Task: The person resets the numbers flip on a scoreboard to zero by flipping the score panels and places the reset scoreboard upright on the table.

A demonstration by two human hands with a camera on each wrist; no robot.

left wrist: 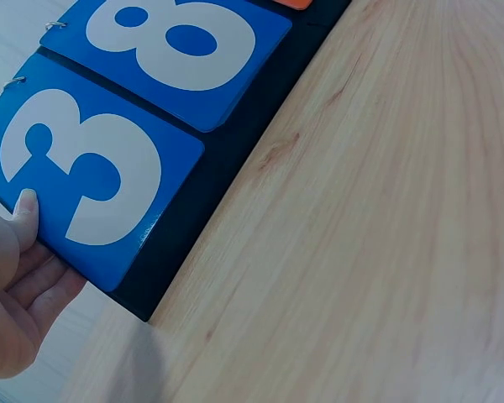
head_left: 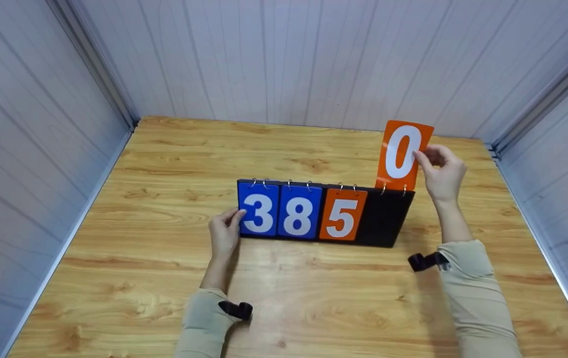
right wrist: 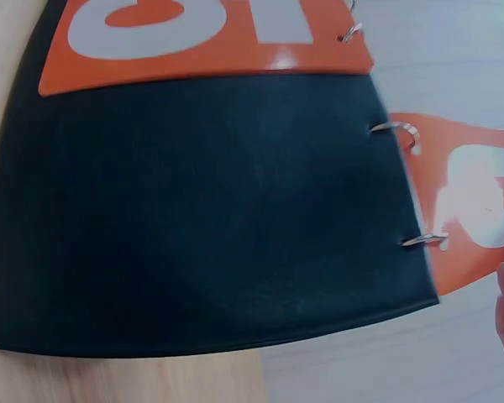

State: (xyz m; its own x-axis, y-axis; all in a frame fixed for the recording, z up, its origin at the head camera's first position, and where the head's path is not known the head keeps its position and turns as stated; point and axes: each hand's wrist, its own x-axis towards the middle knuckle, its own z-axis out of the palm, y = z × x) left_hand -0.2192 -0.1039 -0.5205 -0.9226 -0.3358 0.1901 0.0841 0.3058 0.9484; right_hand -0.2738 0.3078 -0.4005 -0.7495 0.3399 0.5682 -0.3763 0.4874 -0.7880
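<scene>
A black flip scoreboard (head_left: 382, 219) stands on the wooden table, with number cards hung on metal rings along its top edge. Two blue cards show 3 (head_left: 245, 226) and 8 (head_left: 284, 231); an orange card (head_left: 331, 196) shows 5. My left hand (head_left: 224, 232) grips the board's left edge, thumb (left wrist: 25, 214) on the front over the blue 3 and fingers behind. On the right, my right hand (head_left: 444, 174) pinches the side of the orange 0 card (head_left: 388, 171), raised above the top edge on its rings. Bare black board shows below it.
The wooden table (head_left: 164, 278) is bounded by pale panelled walls (head_left: 284, 59) at the back and both sides. Dark wrist-worn cameras (head_left: 236, 311) sit on both beige sleeves (head_left: 478, 298).
</scene>
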